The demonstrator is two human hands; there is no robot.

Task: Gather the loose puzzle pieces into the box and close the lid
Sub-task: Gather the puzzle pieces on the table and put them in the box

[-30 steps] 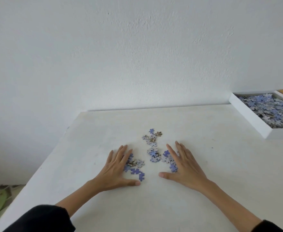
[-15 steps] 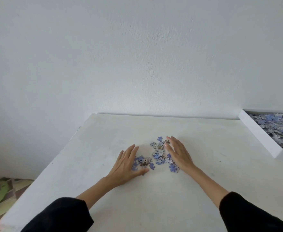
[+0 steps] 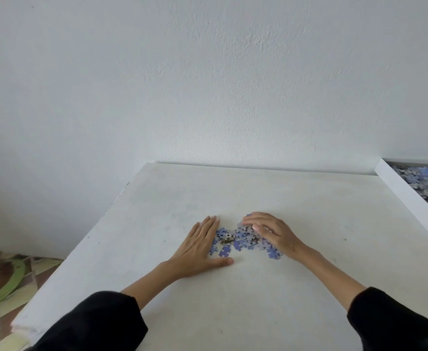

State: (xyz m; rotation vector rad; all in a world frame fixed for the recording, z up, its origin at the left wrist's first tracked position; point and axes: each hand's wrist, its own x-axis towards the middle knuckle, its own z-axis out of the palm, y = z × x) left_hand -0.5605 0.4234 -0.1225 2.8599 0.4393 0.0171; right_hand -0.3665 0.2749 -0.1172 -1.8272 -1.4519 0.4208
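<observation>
Between left hand (image 3: 199,245) and right hand (image 3: 274,233), puzzle pieces (image 3: 237,245), touching both.

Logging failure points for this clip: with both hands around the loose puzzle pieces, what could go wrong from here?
1. The blue pieces beside the wrist of the right hand lie outside the main pile of puzzle pieces, so a scoop with the left hand may miss them.
2. The box sits apart at the far right of the table, so carried pieces could drop on the way.
</observation>
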